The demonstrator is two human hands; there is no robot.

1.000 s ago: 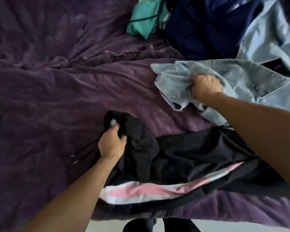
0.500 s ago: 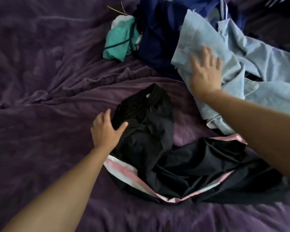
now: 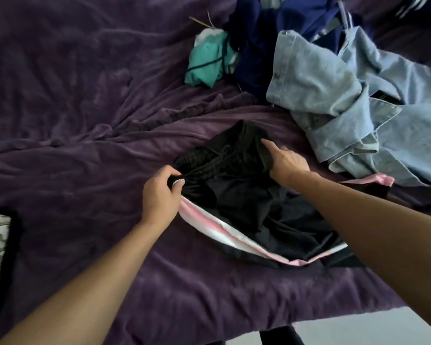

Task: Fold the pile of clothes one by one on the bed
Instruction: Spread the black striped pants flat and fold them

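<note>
Black track pants (image 3: 244,202) with a pink and white side stripe lie crumpled on the purple bed cover (image 3: 85,120), in the middle of the view. My left hand (image 3: 161,195) grips the left end of their elastic waistband. My right hand (image 3: 285,161) holds the right side of the waistband, with the index finger stretched out along the black cloth. The pile of clothes (image 3: 296,46) sits at the upper right.
A light blue denim garment (image 3: 353,105) lies right of the pants, over their far leg. Behind it are dark blue clothes (image 3: 264,41) and a teal garment (image 3: 207,63). The bed's near edge and pale floor (image 3: 373,327) show at the bottom right.
My right hand let go of the denim garment and came down onto the pants' waistband. My left hand, open on the black cloth half a second ago, now grips the waistband.
</note>
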